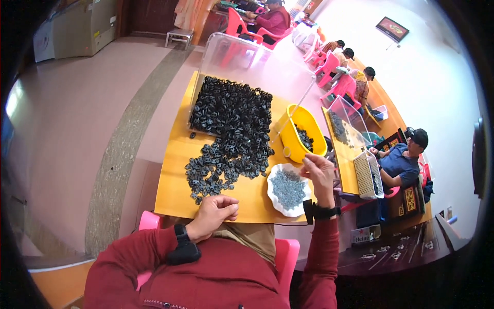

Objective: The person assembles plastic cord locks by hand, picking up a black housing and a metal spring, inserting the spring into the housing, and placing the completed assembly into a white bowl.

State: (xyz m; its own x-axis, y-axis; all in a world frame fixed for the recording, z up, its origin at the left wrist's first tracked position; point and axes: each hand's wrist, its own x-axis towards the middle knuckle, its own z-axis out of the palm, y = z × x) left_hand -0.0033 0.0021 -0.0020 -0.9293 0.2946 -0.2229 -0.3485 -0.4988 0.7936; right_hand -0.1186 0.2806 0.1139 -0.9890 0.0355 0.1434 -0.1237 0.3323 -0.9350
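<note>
At the near edge of the yellow tabletop (175, 198), the left hand (213, 213) is curled, its fingers (230, 207) pressed together, probably on one small black part, though this is too small to confirm. Just beyond it, the heap of black parts (229, 136) is spread out. To the right, small grey pieces are held in a white dish (275, 198). Above it the right hand (320, 172) is raised, fingers pinched on something tiny. An assembly step seems in hand; joining the pieces would call for careful alignment.

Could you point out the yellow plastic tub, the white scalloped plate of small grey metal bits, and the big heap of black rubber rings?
yellow plastic tub (315, 121), head view, inner wall
white scalloped plate (271, 181), head view, left rim
heap of black rubber rings (231, 129), head view, middle
</note>
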